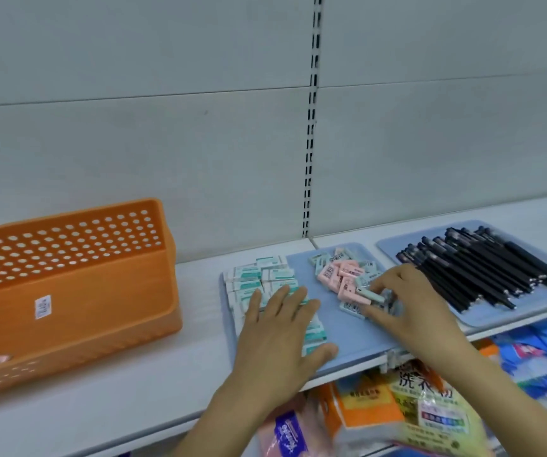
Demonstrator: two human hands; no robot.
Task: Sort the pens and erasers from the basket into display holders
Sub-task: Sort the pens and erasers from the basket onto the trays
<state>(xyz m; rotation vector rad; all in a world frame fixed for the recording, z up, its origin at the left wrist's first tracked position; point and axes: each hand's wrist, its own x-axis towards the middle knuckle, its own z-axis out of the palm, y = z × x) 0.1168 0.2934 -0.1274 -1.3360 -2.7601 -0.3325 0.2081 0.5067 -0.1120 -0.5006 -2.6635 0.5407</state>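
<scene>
An orange perforated basket (67,291) stands at the left of the white shelf. A blue tray (341,328) holds rows of white-and-teal erasers (259,275) on its left side and a loose heap of pink and pale-green erasers (344,275) on its right. My left hand (282,331) lies flat with straight fingers on the teal eraser rows. My right hand (410,301) pinches a pale-green eraser (369,293) at the near edge of the heap. A second blue tray (483,318) at the right carries several black pens (483,268).
The white shelf (117,390) runs left to right, backed by a grey panel wall with a slotted upright (311,127). Below the shelf edge lie packaged goods, among them an orange-and-yellow bag (407,410) and blue packets (542,354).
</scene>
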